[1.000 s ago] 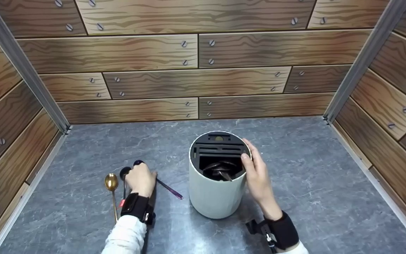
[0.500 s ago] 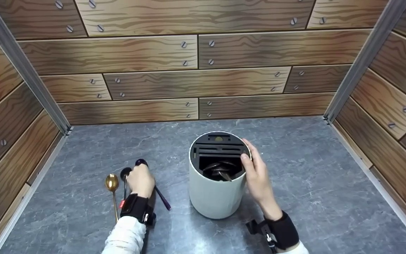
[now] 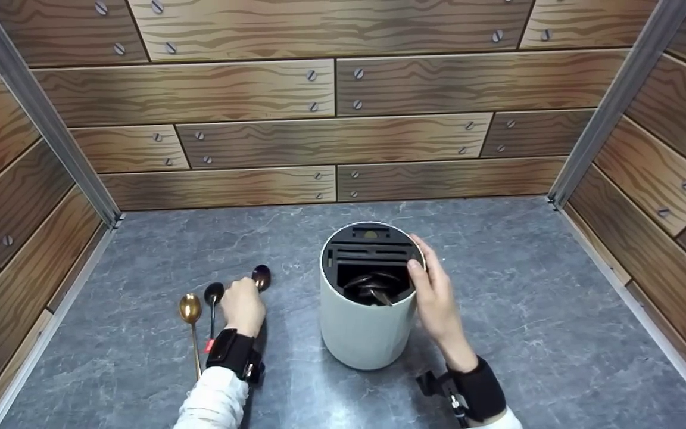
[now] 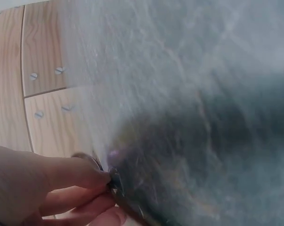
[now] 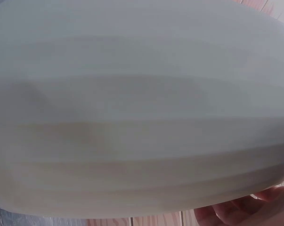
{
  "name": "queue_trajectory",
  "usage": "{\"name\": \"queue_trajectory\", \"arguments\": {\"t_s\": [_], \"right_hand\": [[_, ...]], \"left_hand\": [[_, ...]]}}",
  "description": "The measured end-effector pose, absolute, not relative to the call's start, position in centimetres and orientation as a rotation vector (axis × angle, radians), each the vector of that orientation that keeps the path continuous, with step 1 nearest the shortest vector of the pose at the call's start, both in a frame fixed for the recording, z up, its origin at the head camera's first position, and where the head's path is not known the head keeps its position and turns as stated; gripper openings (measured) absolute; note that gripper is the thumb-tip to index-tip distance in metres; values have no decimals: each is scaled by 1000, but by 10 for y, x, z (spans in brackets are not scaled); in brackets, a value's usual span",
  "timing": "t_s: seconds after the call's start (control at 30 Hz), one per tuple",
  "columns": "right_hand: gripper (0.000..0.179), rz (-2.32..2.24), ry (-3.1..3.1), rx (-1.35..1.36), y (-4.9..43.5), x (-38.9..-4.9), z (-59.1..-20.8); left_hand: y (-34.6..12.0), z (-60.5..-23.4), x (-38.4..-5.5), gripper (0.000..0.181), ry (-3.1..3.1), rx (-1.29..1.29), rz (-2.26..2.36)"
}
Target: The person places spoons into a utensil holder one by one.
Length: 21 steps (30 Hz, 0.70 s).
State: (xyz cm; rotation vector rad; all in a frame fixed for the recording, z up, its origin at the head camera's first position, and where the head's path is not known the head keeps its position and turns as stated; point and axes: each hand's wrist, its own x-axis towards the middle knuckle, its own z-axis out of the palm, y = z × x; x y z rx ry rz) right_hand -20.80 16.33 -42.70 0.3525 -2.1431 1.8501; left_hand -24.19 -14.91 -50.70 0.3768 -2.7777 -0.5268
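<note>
In the head view my left hand (image 3: 244, 307) pinches a dark, shiny purplish spoon (image 3: 262, 277). Its bowl sticks out beyond the fingers, and most of its handle is hidden. Left of this hand lie a black spoon (image 3: 214, 293) with a red tag and a gold spoon (image 3: 190, 308). My right hand (image 3: 436, 304) grips the right side of a whitish cylindrical utensil holder (image 3: 364, 336), thumb at the rim and fingers around the outer wall. The holder stands upright, with dark shiny utensils (image 3: 373, 286) inside its large compartment. Its pale wall (image 5: 142, 103) fills the right wrist view.
The holder's black top insert (image 3: 370, 244) has narrow slots behind the large opening. A grey marbled tabletop (image 3: 527, 316) lies under everything. Wood-patterned panels (image 3: 248, 140) enclose the back and both sides.
The purplish spoon has turned in my left hand: its bowl has swung right and its handle, earlier pointing right and toward me, has gone out of sight. My right hand and the holder have stayed still.
</note>
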Motion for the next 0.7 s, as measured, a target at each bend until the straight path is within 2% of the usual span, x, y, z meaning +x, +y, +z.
{"name": "queue_trajectory", "arguments": {"t_s": [0.3,0.57,0.7], "right_hand": [[48,1863,-2145,367,164,-207,-427],[49,1871,-2127,381,164,-208,-427],[48,1862,-2133,378,164,-208,-427]], "left_hand": [[-147,-508,-240,6,-2822,378,-549],[-144,-508,-239,19,-2911,318,-550],[-143,-509,-239,20,-2943,261,-543]]}}
